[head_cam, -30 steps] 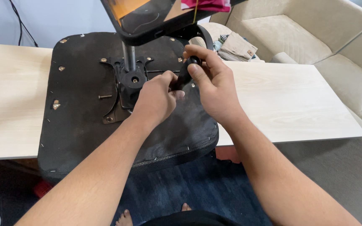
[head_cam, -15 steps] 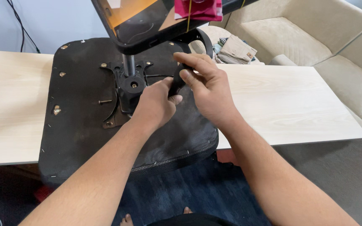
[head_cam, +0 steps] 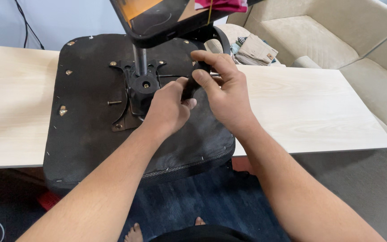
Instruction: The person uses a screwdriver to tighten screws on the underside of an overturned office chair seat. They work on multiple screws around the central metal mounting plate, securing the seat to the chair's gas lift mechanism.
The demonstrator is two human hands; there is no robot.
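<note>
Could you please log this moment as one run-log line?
left hand: on black bracket | right hand: pinching black bracket | upturned chair seat on wooden table

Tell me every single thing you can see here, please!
Black upside-down chair seat: one, lying on the table.
Black metal mounting plate: one, middle of the seat's underside.
Black curved plastic armrest: one, gripped by both hands.
Loose screw: one, silvery, on the seat left of the plate.
Light wooden table: one, under the seat.
Beige sofa: one, top right.
Folded clothes: small pile, beige, beside the sofa.
Bare toes: bottom edge.
Left hand, right hand: both on the armrest.
</note>
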